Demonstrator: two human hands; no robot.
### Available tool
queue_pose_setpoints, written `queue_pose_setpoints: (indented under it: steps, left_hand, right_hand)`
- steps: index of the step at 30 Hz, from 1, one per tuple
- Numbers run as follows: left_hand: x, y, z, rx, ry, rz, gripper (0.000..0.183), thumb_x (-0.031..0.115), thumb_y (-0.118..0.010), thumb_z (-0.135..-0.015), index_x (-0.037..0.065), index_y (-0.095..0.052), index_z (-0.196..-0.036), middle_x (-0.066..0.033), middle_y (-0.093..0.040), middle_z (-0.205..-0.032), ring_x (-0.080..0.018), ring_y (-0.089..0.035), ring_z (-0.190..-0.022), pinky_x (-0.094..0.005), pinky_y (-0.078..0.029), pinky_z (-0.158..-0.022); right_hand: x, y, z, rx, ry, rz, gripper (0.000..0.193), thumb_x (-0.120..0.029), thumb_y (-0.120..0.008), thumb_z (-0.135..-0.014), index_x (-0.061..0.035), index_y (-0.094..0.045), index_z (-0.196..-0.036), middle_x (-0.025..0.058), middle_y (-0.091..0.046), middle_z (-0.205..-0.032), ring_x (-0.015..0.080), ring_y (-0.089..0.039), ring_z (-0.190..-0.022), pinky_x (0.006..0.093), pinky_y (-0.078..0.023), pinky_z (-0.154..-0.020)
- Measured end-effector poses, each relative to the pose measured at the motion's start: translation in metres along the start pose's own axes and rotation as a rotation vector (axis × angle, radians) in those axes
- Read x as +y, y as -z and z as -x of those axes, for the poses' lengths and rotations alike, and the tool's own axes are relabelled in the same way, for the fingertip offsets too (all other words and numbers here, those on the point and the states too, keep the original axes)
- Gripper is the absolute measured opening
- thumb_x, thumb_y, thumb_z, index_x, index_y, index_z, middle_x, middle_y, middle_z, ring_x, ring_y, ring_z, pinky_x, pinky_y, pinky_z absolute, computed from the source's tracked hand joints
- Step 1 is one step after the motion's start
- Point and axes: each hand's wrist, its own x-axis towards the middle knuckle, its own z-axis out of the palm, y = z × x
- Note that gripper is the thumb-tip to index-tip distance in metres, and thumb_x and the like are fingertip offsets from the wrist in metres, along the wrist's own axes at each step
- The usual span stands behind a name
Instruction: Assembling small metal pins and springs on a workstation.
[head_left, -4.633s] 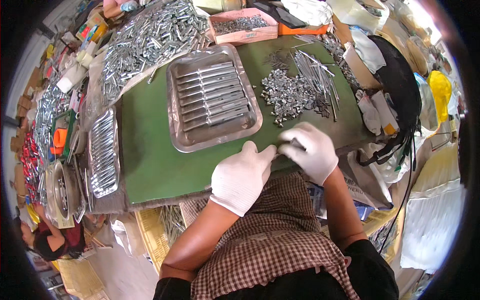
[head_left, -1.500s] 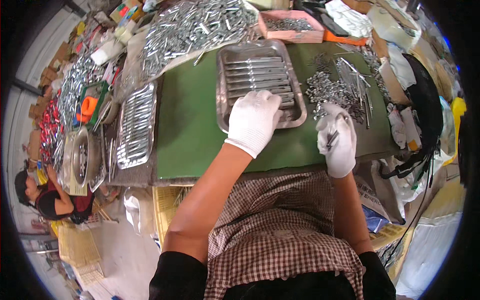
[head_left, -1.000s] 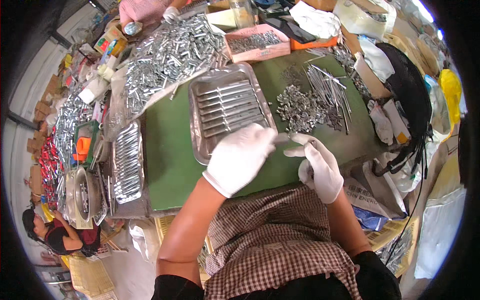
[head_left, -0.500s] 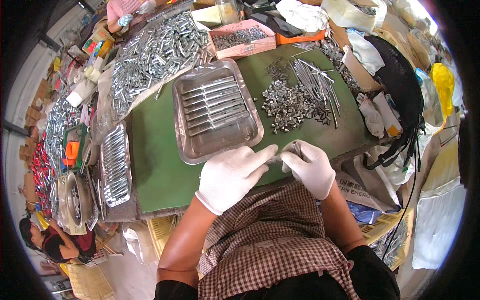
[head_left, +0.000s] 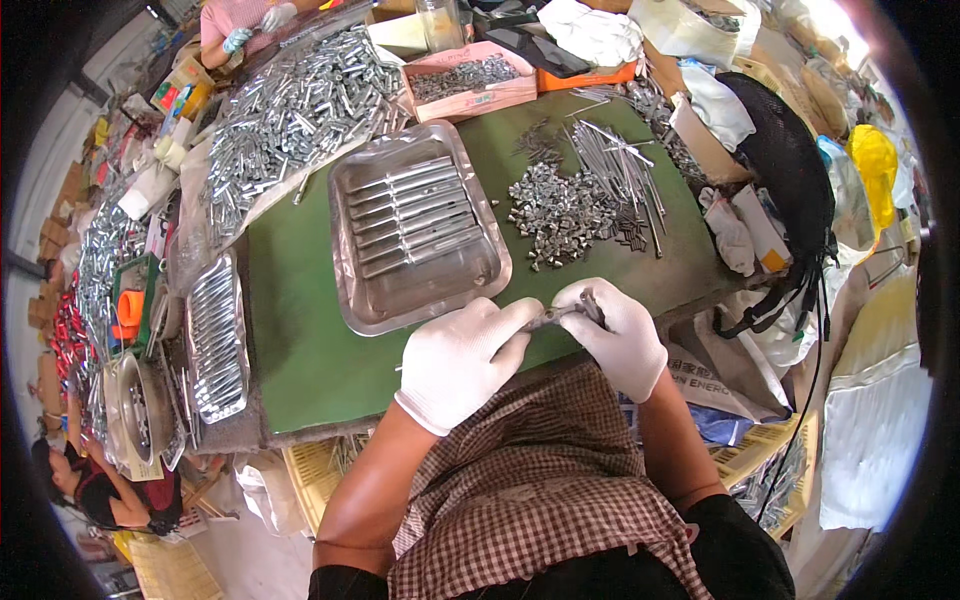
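Note:
Both my hands wear white knit gloves and meet above the front edge of the green work mat (head_left: 300,330). My left hand (head_left: 462,355) is closed around a thin metal rod (head_left: 545,318); its end pokes out by the fingertips, and the palm hides most of it. At that end, my right hand (head_left: 617,335) pinches with thumb and forefinger. A short grey metal piece (head_left: 592,304) sticks up between its fingers, its exact kind unclear. Just beyond the left hand lies a metal tray (head_left: 385,298) with several silver rods (head_left: 415,215) side by side.
Small metal pieces (head_left: 560,215) and long thin pins (head_left: 620,165) are heaped right of the tray. Farther back stand a pink box (head_left: 475,100) of small parts and a large pile of metal tubes (head_left: 300,110). A second filled tray (head_left: 217,335) lies left. Other people sit nearby.
My right hand has turned slightly and its fingers have come closer to the left fingertips. More of the grey piece shows now. The whole view has shifted a little.

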Motion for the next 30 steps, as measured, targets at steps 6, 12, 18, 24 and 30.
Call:
queue_pose_setpoints:
  steps: [6,12,18,24,30]
  left_hand:
    - [0.012,-0.004,0.005,-0.060,0.064,-0.093,0.023,0.016,-0.066,-0.082,0.022,-0.067,-0.104,-0.0045,-0.054,-0.071,-0.0244,-0.058,-0.057,-0.0365,-0.049,-0.053]
    - [0.024,-0.021,0.001,-0.135,0.169,-0.207,0.022,0.015,-0.063,-0.083,0.022,-0.066,-0.103,-0.0067,-0.055,-0.079,-0.0258,-0.059,-0.055,-0.0381,-0.049,-0.051]
    - [0.022,-0.021,0.000,-0.129,0.166,-0.172,0.021,0.017,-0.063,-0.083,0.022,-0.065,-0.103,-0.0071,-0.056,-0.079,-0.0271,-0.060,-0.057,-0.0387,-0.050,-0.053]
    - [0.021,-0.019,-0.002,-0.174,0.188,-0.155,0.021,0.017,-0.063,-0.084,0.022,-0.064,-0.104,-0.0077,-0.055,-0.079,-0.0275,-0.060,-0.058,-0.0392,-0.049,-0.053]
    - [0.021,-0.017,-0.001,-0.191,0.166,-0.158,0.019,0.017,-0.062,-0.085,0.019,-0.064,-0.103,-0.0078,-0.055,-0.077,-0.0279,-0.060,-0.057,-0.0396,-0.049,-0.051]
  right_hand:
    - [0.012,0.022,-0.010,0.223,0.153,0.276,0.013,-0.004,-0.067,-0.084,-0.0023,-0.069,-0.097,0.0092,-0.065,-0.090,0.0181,-0.063,-0.081,0.0302,-0.050,-0.075]
    - [0.023,0.014,-0.043,0.332,0.247,0.486,0.010,-0.006,-0.069,-0.083,-0.0057,-0.071,-0.093,0.0085,-0.065,-0.088,0.0217,-0.065,-0.078,0.0307,-0.051,-0.070]
    - [0.021,0.009,-0.047,0.254,0.247,0.884,0.011,-0.017,-0.066,-0.081,-0.0110,-0.063,-0.089,0.0115,-0.060,-0.088,0.0336,-0.063,-0.078,0.0443,-0.050,-0.067]
    - [0.018,0.012,-0.035,0.244,0.220,0.857,0.010,-0.016,-0.065,-0.082,-0.0093,-0.062,-0.090,0.0119,-0.063,-0.089,0.0340,-0.064,-0.079,0.0447,-0.051,-0.069]
    - [-0.003,0.016,-0.013,-0.069,0.308,0.555,0.010,-0.011,-0.066,-0.081,-0.0082,-0.064,-0.090,0.0123,-0.066,-0.086,0.0345,-0.064,-0.083,0.0427,-0.052,-0.071]
